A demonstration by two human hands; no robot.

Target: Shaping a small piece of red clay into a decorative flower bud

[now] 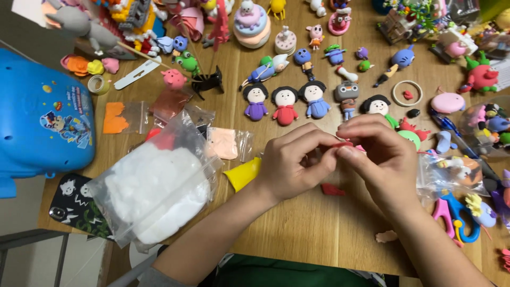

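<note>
Left hand (295, 165) and right hand (380, 157) meeting mid-surface (319, 228), fingertips together pinching small red clay bit (342, 144). Red scrap (332, 189) just below. White clay bag (156, 188) left.

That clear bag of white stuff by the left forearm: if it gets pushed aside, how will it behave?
The clear bag of white clay looks soft and lumpy, so it would probably sag and deform rather than slide. Its crinkled plastic may be slippery. Bulging and resting flat on the wooden table, it seems unlikely to roll.

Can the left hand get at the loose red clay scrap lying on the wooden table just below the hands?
Probably yes: the red clay scrap lies uncovered beside the left hand, though both hands pinch a red clay bit.
</note>
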